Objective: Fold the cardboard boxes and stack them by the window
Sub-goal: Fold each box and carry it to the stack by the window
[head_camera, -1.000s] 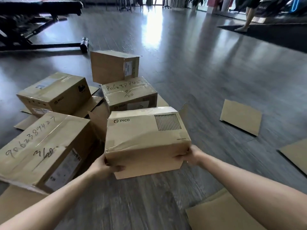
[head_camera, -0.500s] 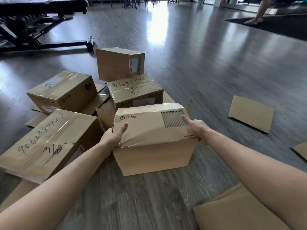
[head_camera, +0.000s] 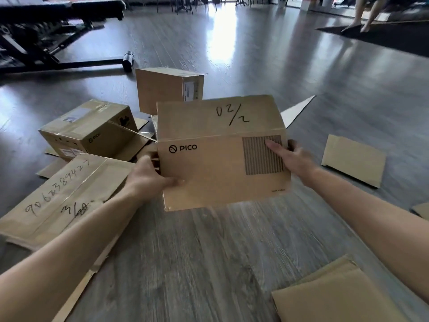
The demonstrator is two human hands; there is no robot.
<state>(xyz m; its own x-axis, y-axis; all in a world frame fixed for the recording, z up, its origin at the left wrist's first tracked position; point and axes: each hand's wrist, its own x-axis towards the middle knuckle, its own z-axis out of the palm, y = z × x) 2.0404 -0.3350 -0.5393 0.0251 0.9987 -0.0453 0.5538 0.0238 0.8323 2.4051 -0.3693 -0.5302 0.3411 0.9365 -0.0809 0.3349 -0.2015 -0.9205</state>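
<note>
You are gripping the PICO box [head_camera: 222, 163] between both hands, left hand [head_camera: 148, 180] curling around its side, right hand [head_camera: 294, 159] clasping the opposite edge; "02/2" is showing on top; contents hidden.

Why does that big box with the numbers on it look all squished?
The numbered box at the left sags and leans, its bottom edge torn and ragged. The box held by the left hand and right hand, the PICO box, looks sound.

Your held box [head_camera: 220, 154] hides the fingers of your left hand [head_camera: 148, 177] and the box behind it at twelve o'clock. The frame cuts off the cardboard sheet [head_camera: 336, 296] at five o'clock. The small print by the box's lower right corner is unreadable.
</note>
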